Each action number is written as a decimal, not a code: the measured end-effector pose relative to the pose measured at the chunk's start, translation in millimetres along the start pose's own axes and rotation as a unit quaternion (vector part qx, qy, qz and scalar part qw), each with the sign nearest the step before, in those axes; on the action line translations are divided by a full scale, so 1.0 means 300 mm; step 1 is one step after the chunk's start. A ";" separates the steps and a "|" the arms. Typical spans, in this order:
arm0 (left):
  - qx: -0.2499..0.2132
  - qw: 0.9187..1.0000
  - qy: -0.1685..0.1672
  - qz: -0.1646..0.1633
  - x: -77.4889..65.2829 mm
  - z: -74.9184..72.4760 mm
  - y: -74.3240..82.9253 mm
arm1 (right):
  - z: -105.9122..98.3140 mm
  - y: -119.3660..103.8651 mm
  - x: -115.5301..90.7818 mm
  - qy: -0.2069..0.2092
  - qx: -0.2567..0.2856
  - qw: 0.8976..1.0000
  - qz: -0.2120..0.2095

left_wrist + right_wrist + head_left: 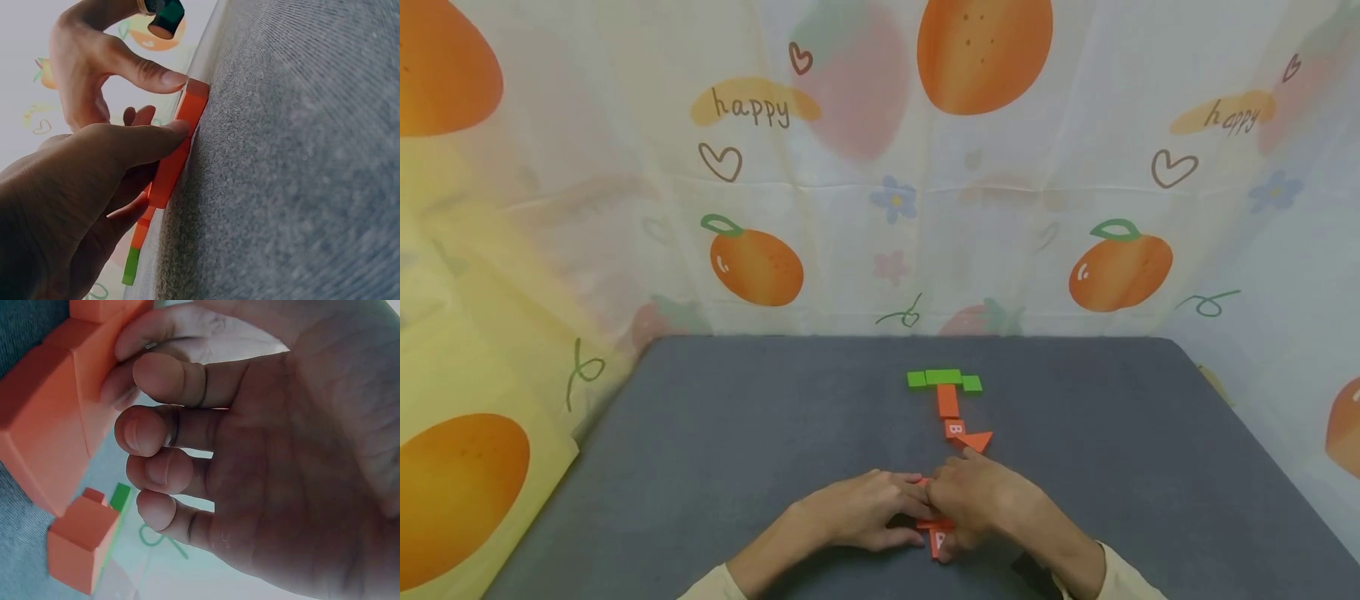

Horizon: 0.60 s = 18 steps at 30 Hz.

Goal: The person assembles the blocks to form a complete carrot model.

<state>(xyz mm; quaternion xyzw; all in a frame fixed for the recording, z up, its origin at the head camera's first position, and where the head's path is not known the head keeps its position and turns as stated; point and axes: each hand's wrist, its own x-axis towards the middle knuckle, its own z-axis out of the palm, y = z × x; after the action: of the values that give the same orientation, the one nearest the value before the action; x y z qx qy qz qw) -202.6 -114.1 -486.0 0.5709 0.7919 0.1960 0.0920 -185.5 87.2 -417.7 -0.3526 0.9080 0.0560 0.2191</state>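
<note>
My left hand [865,508] pinches an orange block [169,169] at the table's front middle, thumb on its near side and fingers behind. Touching that block's end is an orange block lettered A [936,543]. My right hand [988,496] bends over these blocks from the right. In the left wrist view its thumb [159,76] presses the end of the lettered block. The other right fingers [162,469] are curled in the right wrist view; whether they grip a block is hidden. Just beyond the right hand lies an orange triangle block [977,442].
An orange block lettered B [955,428] touches the triangle. Behind it runs an orange rectangular block [948,400], then a crosswise green block [943,377] with small green blocks [917,380] at both ends. A printed cloth [850,250] hangs behind the grey table [737,417].
</note>
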 end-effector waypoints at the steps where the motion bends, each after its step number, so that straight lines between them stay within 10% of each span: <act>1: 0.002 1.000 0.000 -0.002 -0.001 0.001 0.001 | -0.001 0.002 -0.001 0.000 0.004 1.000 0.001; 18: 0.023 0.999 0.021 -0.011 0.008 0.009 0.018 | 0.007 -0.014 0.007 -0.012 -0.017 0.999 0.032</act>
<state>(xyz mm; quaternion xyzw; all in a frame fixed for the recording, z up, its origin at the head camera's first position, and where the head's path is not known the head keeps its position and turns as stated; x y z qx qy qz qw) -197.7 -110.0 -486.0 0.5599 0.8042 0.1887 0.0637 -183.4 83.4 -420.1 -0.3265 0.9151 0.0828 0.2218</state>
